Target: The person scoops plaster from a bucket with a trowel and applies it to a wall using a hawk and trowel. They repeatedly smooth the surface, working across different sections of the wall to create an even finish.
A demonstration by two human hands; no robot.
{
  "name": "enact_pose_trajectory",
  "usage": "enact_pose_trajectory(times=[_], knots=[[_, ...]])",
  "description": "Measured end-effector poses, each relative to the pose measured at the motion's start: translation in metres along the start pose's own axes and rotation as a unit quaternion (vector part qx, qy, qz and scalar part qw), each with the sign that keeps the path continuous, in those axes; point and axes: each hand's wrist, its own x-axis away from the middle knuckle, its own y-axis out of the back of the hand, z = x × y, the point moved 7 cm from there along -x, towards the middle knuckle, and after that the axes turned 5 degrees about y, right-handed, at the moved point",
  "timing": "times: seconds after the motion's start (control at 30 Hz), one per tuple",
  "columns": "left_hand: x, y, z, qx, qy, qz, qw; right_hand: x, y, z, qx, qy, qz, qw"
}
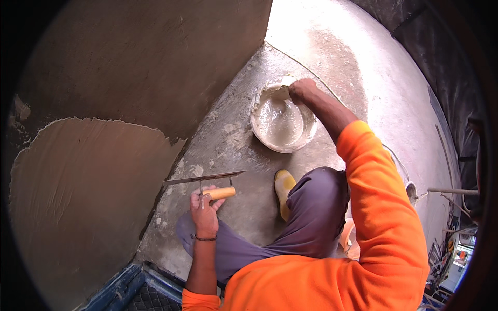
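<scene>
My left hand (206, 211) is closed around the wooden handle of a plastering trowel (220, 193). The trowel's thin flat blade is seen nearly edge-on, close to the foot of the wall. Over the far right rim of a round bucket (256, 126), my right hand (302, 90) is closed in a fist. Whatever it grips there is hidden by the fingers. Inside the bucket lies wet, pale grey plaster (278, 123), smeared up the sides too.
A wall (129, 67) rises on the left, with a wet plaster patch (88, 176) low on it. A thin cable (316, 78) runs over the floor behind the bucket. A blue-framed edge (116, 287) is at the lower left. Poles and clutter (451, 192) stand right.
</scene>
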Motion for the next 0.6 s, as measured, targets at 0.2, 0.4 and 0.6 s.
enact_pose_trajectory(times=[0.2, 0.4, 0.6], knots=[[0.012, 0.005, 0.008, -0.004, -0.01, 0.003, 1.0, -0.048, 0.022, 0.047, 0.073, 0.046, -0.089, 0.992], [0.003, -0.004, 0.025, -0.005, 0.008, 0.007, 1.0, 0.005, -0.024, 0.142, 0.205, 0.165, -0.173, 0.949], [0.002, -0.004, 0.024, -0.012, -0.006, 0.019, 1.0, 0.061, -0.032, 0.109, 0.191, 0.171, -0.093, 0.962]])
